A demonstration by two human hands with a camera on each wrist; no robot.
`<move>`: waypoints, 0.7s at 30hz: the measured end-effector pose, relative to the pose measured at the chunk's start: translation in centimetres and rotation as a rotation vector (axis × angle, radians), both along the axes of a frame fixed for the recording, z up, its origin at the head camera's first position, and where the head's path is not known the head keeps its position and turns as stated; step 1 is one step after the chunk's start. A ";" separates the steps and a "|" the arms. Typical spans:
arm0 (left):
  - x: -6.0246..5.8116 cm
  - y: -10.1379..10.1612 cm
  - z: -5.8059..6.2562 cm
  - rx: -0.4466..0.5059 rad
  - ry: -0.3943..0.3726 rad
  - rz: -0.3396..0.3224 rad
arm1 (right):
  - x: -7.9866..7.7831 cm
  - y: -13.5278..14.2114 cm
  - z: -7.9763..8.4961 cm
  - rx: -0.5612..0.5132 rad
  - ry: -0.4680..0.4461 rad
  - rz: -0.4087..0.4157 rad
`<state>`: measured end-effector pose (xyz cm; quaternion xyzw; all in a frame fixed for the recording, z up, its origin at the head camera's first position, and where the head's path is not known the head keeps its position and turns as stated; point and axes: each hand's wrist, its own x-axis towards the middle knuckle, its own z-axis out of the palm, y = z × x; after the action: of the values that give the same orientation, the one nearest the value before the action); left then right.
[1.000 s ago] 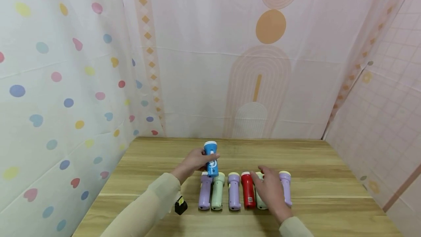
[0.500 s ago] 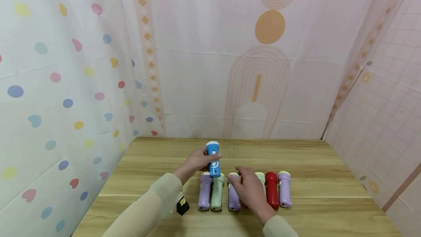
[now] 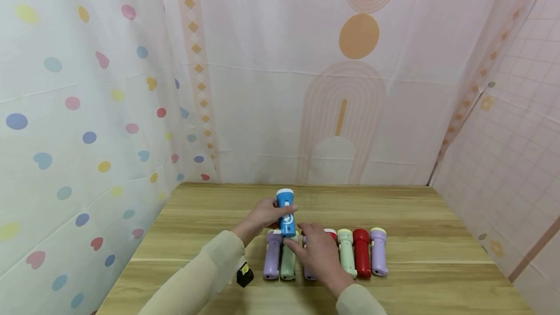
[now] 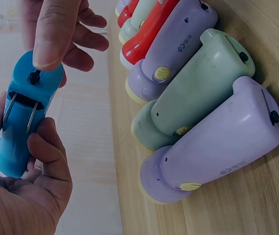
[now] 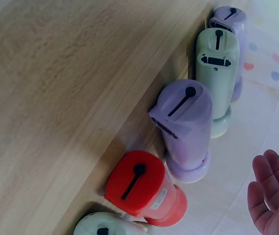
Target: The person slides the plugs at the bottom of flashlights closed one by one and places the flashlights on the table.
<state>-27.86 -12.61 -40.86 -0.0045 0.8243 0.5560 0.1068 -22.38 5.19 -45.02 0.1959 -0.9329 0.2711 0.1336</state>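
Observation:
My left hand holds a blue flashlight with a white lens rim, raised over the left part of the row. Its fingers curl round the body, thumb across the front. In the left wrist view, two metal plug prongs stick out near the flashlight's tail, below a black slider knob. My right hand comes in from the right with relaxed fingers. Its thumb lies over the tail end beside that knob. In the right wrist view, the right hand's open fingers show at the lower right.
Several flashlights lie side by side on the wooden table: purple, green, another purple one, red, green, red and purple. Patterned curtains surround the table.
My right hand has swept left from over the right part of the row to the blue flashlight's tail, uncovering a red flashlight. The left hand has shifted slightly right with the blue flashlight.

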 end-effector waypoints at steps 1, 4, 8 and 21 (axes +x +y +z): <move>0.0 0.0 0.0 0.001 0.001 0.000 | 0.0 -0.1 0.0 0.007 0.006 -0.002; 0.0 0.1 -0.1 0.006 0.003 0.002 | 0.1 -0.5 0.1 0.020 0.039 -0.005; 0.1 0.2 0.0 0.003 0.009 -0.003 | 0.1 -0.7 0.2 0.025 0.093 -0.002; 0.0 0.3 -0.1 0.008 0.008 -0.017 | 0.0 -0.8 0.0 0.061 0.133 -0.036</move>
<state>-27.86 -12.32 -40.99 0.0048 0.8226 0.5582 0.1083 -22.36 4.37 -44.98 0.2007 -0.9332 0.2264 0.1938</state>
